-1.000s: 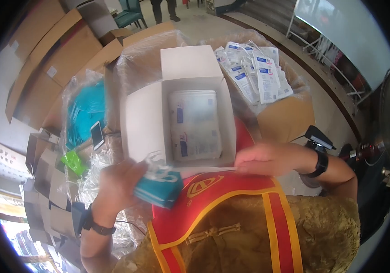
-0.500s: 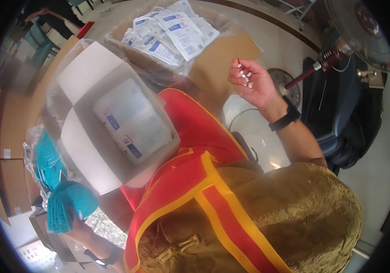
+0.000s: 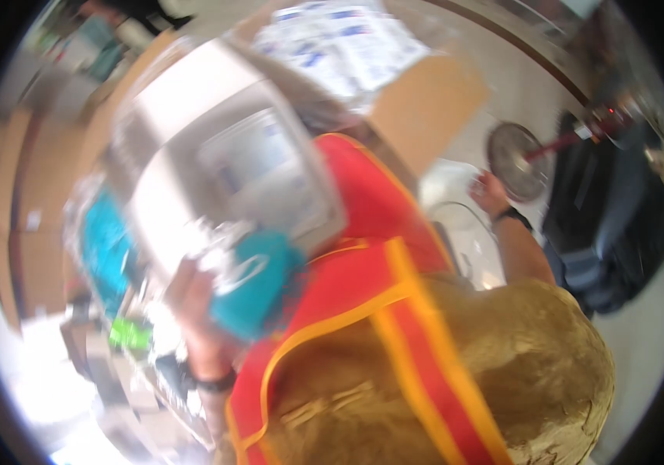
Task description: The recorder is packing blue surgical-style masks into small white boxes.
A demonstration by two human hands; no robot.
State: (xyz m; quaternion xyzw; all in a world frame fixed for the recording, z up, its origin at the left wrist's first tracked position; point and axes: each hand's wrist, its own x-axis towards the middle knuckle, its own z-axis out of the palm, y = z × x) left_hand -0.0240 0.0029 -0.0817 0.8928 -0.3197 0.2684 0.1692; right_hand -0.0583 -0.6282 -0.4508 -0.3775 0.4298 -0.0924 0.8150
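Blurred by motion, my left hand (image 3: 191,298) is shut on a stack of teal face masks (image 3: 253,287) with white ear loops bunched on its upper side. This stack is at the near edge of a white open carton (image 3: 163,194), which rests on my lap with its flaps spread. Inside the carton lie flat clear-and-white packets with blue labels (image 3: 258,159). Over on the right, my right hand (image 3: 489,192) is beside the fan's round base, above a pale, shiny surface. Its fingers are small and smeared, so their grip does not show.
More teal masks (image 3: 107,248) lie in a clear plastic bag at the left. Beyond the white carton, a large brown carton (image 3: 425,108) holds many similar packets. A standing fan (image 3: 516,161) and a black chair (image 3: 603,209) are at the right. Brown cartons (image 3: 45,217) line the left.
My left hand has swung the mask stack right and up to the white carton's near side. My right hand has dropped lower and farther right. The whole view has shifted and blurred.
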